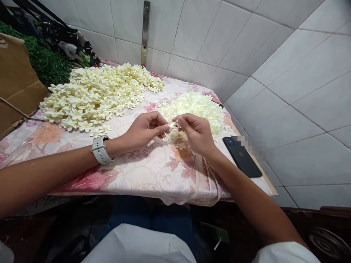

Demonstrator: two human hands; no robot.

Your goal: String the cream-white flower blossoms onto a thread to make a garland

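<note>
Over the table, my left hand point(149, 128) and my right hand point(195, 132) come close together with their fingertips pinched. Between them is a small pale artificial flower point(172, 124), partly covered by the fingers. The left thumb and forefinger grip it from one side, and the right fingertips pinch at its other side. Just behind both hands lies a heap of loose white-yellow petals point(201, 107). To the left spreads a larger pile of cream artificial flowers point(101, 93) with yellow centres. A white watch point(102, 149) is on my left wrist.
A flowered tablecloth point(142, 171) covers the table against a tiled wall point(205, 40). At right lies a black phone point(242, 156). Pale cords point(216, 186) hang at the front edge. Green strands point(46, 58), a brown paper bag point(19, 76) and a floral bag point(74, 45) stand far left.
</note>
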